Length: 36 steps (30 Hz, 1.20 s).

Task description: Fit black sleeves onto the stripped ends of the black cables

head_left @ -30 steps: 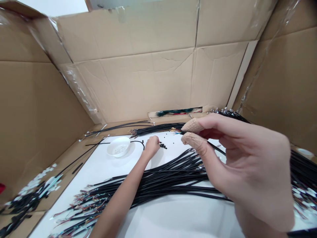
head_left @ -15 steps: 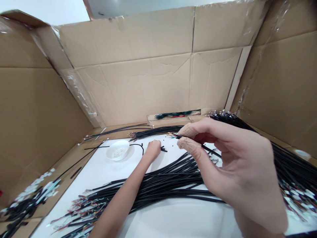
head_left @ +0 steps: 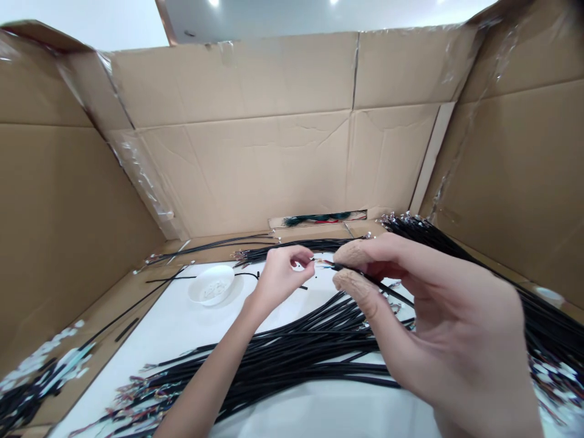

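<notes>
My right hand, with tan coverings on thumb and forefinger, pinches a black cable close to its stripped end. Thin coloured wires stick out of that end towards the left. Facing them, my left hand has thumb and forefinger pressed together; a tiny dark bit shows at the tips, too small to name. Below both hands a thick bundle of black cables lies across the white work surface, its coloured wire ends fanned out at the left.
A white bowl with small white pieces stands left of my left hand. More black cables lie along the right side, and others at the back. Cardboard walls enclose the surface. White connectors lie at the left.
My left hand has risen from the short black tubes on the surface and moved right, up to the wire ends. My right hand still pinches the cable, slightly lower in view.
</notes>
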Available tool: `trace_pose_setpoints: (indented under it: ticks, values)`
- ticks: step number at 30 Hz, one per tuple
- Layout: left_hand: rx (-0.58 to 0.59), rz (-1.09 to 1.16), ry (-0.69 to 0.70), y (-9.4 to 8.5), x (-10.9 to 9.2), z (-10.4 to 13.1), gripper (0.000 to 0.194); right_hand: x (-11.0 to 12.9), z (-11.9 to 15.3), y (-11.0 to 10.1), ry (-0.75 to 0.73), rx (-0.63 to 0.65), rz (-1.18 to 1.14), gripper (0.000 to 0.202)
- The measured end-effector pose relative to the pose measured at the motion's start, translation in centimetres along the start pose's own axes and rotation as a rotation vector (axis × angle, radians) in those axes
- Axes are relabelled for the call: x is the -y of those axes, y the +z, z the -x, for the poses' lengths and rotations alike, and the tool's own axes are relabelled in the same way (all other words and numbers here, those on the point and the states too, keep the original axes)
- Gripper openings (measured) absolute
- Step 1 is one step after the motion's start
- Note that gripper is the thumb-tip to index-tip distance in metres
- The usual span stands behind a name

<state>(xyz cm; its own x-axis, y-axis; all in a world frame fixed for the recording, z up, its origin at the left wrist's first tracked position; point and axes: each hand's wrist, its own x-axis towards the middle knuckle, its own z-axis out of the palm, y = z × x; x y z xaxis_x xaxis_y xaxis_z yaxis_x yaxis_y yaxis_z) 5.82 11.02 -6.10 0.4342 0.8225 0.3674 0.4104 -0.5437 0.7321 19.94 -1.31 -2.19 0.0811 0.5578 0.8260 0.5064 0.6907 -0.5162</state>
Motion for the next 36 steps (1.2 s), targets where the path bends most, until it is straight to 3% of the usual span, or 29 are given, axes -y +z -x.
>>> trace_pose_setpoints:
  ticks: [4, 7, 9, 14, 20, 24, 28, 33, 36]
  values:
    - [-0.071, 0.145, 0.201, -2.1, -3.6, 2.8, 0.011, 0.5, 0.5, 0.3, -0.028, -0.094, 0.05, 0.022]
    - [-0.111, 0.278, 0.401, -3.3, -5.3, 4.9, 0.032, 1.4, 0.7, 0.8, -0.038, -0.182, 0.064, 0.028]
    - [-0.125, 0.277, 0.453, -3.7, -5.7, 5.9, 0.044, 1.8, 0.6, 1.1, -0.048, -0.195, 0.071, 0.033]
    - [-0.199, 0.22, 0.448, -4.3, -6.1, 6.9, 0.04, 1.7, 0.3, 0.9, -0.109, -0.047, 0.142, 0.013]
    - [-0.258, 0.144, 0.453, -4.4, -6.5, 7.1, 0.031, 1.2, 0.8, 0.8, -0.197, -0.017, 0.297, 0.007]
    - [-0.31, 0.127, 0.432, -4.0, -6.6, 7.4, 0.03, 1.4, 1.4, 1.5, -0.128, -0.117, 0.34, 0.014]
    - [-0.322, 0.114, 0.41, -3.8, -6.6, 7.5, 0.028, 1.3, 1.5, 1.1, -0.006, -0.003, 0.23, 0.013]
    - [-0.324, 0.085, 0.468, -4.1, -6.8, 7.8, 0.025, 0.8, 0.5, -0.5, -0.181, 0.219, 0.24, 0.016]
    - [-0.307, 0.102, 0.431, -4.2, -7.0, 8.2, 0.028, 1.1, 0.3, -0.4, -0.213, 0.19, 0.309, 0.011]
